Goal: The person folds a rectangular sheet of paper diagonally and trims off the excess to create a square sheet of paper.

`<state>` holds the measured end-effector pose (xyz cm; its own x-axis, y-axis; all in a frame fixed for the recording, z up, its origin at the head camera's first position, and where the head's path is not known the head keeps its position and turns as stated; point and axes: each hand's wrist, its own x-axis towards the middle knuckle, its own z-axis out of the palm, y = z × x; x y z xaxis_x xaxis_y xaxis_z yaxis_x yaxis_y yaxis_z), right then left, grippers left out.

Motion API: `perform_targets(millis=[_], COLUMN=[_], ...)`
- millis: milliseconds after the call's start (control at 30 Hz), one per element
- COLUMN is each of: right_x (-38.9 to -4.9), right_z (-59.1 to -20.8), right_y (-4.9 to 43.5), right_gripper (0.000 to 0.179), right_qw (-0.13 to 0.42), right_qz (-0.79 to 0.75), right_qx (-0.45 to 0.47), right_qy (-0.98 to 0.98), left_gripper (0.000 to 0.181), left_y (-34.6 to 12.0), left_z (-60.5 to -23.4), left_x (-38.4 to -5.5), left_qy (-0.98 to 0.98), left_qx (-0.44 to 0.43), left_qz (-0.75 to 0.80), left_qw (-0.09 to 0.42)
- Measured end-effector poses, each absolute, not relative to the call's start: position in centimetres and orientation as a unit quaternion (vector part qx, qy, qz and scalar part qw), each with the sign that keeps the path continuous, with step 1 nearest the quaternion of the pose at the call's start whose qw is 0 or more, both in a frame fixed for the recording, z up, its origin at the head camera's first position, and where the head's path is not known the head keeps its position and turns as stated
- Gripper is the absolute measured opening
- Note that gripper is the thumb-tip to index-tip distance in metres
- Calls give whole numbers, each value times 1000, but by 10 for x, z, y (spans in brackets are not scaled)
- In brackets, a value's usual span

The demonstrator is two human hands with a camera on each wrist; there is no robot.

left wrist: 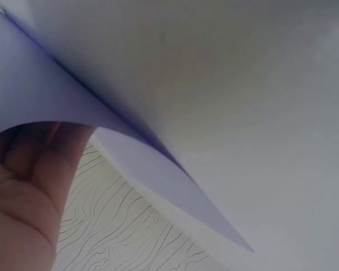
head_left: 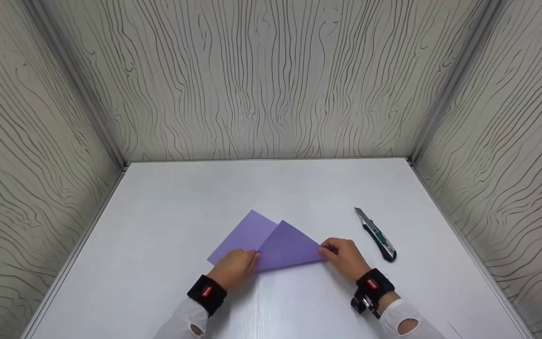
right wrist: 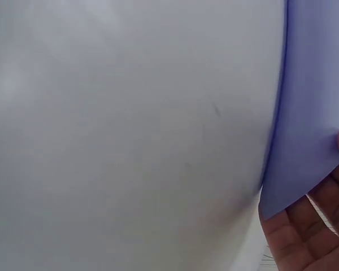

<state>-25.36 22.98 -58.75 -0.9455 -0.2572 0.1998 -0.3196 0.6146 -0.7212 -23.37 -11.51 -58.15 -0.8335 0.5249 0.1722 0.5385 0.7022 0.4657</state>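
Note:
A sheet of purple paper (head_left: 294,247), folded over on itself, lies in front of me with one pointed flap over the other layer. My left hand (head_left: 234,269) pinches the paper near its middle at the front edge, thumb along the flap's side. At the right corner, my right hand (head_left: 345,256) pinches the paper between thumb and fingers. In the left wrist view the paper (left wrist: 39,84) curves over the fingers of the left hand (left wrist: 22,203). The right wrist view shows the paper's corner (right wrist: 305,141) lying across the fingers of the right hand (right wrist: 316,226).
A utility knife (head_left: 377,237) with a dark and green handle lies to the right of the paper, its blade pointing away. The white table (head_left: 167,202) is bounded by wood-grain panels (head_left: 261,84) at the back and both sides.

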Motion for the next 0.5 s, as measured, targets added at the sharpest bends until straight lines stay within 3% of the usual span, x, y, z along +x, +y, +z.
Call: perform_targets(millis=[233,500], right_x=[-252,-253], right_z=[-588,-590], right_y=[225,221], right_gripper=[4,5], right_qw=[56,30], right_qz=[425,425], right_qx=[144,111], right_qy=[-892,-898], left_gripper=[42,35], left_y=[-114,-113], left_z=[-581,-583], left_x=[-232,-233], left_qy=[-919,-928], left_qx=[-284,-266], left_qz=[-272,-260], left_qw=[8,21])
